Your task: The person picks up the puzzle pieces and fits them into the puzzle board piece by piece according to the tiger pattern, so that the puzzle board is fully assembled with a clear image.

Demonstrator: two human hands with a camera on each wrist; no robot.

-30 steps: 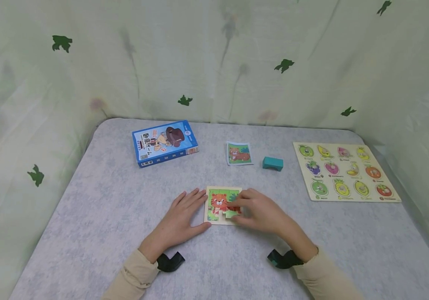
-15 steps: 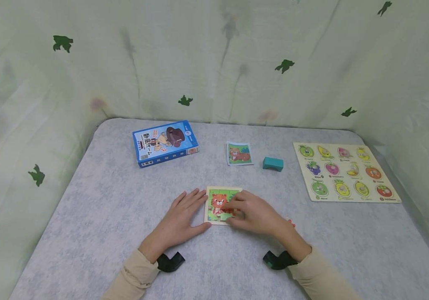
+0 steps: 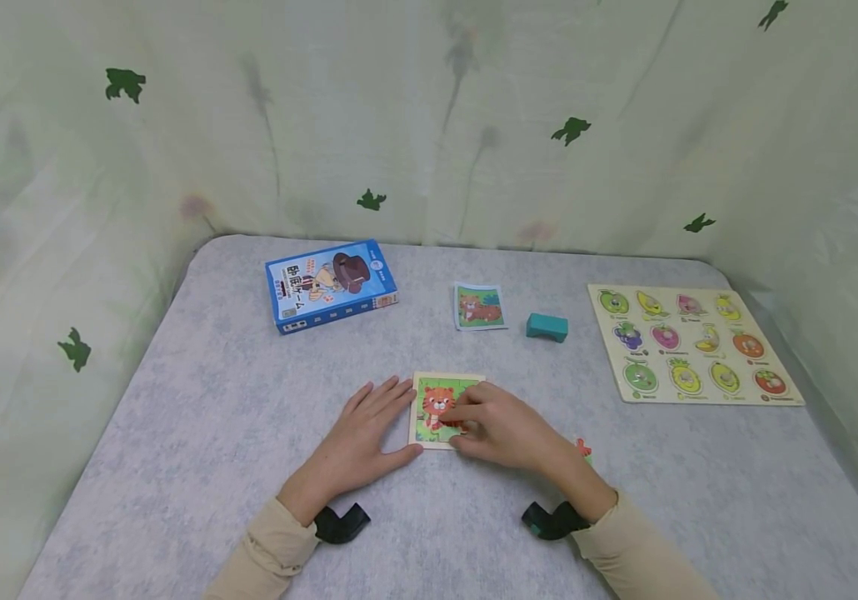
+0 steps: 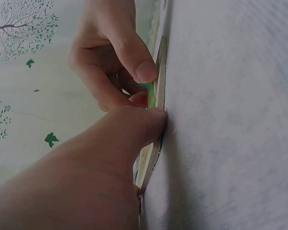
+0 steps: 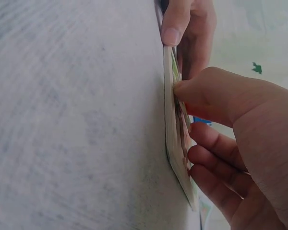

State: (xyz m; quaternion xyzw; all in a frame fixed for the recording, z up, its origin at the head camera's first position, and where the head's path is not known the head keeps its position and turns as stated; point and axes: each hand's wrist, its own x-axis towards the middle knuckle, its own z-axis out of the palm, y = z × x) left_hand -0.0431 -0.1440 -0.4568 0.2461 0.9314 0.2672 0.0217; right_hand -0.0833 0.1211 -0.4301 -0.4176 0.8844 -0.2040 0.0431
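Observation:
A small jigsaw puzzle (image 3: 429,383) with an orange tiger on green lies in a pale frame at the table's middle. My left hand (image 3: 361,437) lies spread at its left side, fingertips and thumb touching the frame's edge. Above the lower right part of the puzzle, my right hand (image 3: 511,432) pinches a puzzle piece (image 4: 151,97) between thumb and fingers. The left wrist view shows the piece's green edge, tilted against the frame. In the right wrist view the right thumb presses close to the frame (image 5: 167,96). My right hand covers the puzzle's right side.
A loose red piece (image 3: 584,448) lies beside the right forearm. Behind the puzzle are a bear picture card (image 3: 478,307) and a teal arched block (image 3: 546,327). A blue game box (image 3: 331,285) lies back left, a fruit puzzle board (image 3: 706,398) at right.
My right hand has moved slightly left and down with the piece, towards the gap in the tiger's lower edge. The loose red piece has come into view. The left hand has stayed still.

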